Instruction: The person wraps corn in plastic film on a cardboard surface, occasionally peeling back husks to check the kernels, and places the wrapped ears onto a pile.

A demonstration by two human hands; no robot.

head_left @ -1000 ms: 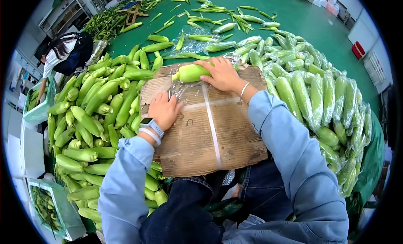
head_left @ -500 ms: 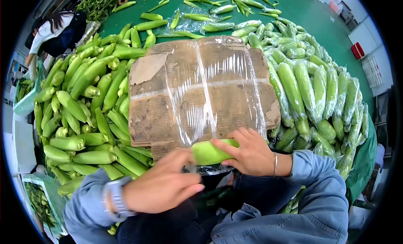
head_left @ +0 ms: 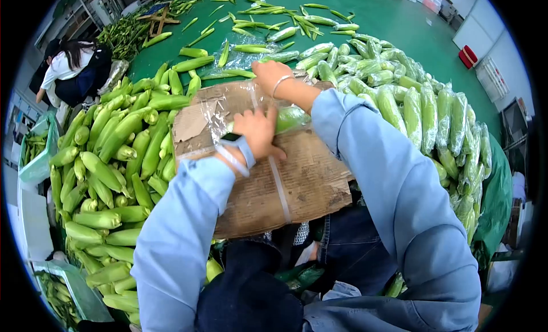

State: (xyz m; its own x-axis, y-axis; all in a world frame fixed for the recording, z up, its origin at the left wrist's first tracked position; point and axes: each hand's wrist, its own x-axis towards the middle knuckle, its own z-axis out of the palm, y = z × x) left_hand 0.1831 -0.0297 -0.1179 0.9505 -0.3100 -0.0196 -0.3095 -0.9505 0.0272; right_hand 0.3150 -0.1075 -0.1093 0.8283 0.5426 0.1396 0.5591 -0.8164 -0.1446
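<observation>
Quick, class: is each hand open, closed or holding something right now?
Left hand: open, laid over the corn.
Right hand: curled near the far edge of the cardboard; grip cannot be told.

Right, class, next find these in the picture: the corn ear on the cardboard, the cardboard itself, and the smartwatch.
Corn ear (head_left: 291, 119): head view, middle of its visible green husk.
Cardboard (head_left: 311, 172): head view, bare brown surface.
Smartwatch (head_left: 231, 137): head view, dark screen.
</observation>
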